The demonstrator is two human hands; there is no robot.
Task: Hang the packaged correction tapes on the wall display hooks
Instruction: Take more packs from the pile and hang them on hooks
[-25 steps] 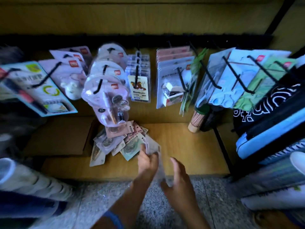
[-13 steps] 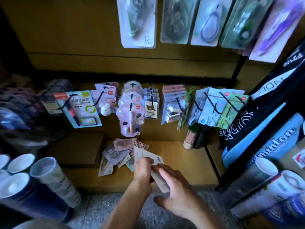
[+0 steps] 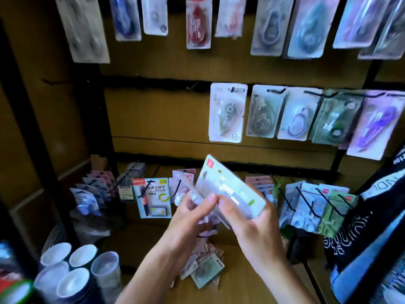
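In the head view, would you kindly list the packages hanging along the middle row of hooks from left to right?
White 12 m package → grey package → pale blue package → green package → purple package.

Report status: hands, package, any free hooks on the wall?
Both hands, left and right, grip the packaged correction tape, tilted, not yet hung. Bare hook left of the middle row. Nothing blocking.

The room is dim, with dark corners on the left. The top row of packs (image 3: 198, 23) looks smeared and blurry. Light shines off the held pack (image 3: 230, 189). Edges bend outward.
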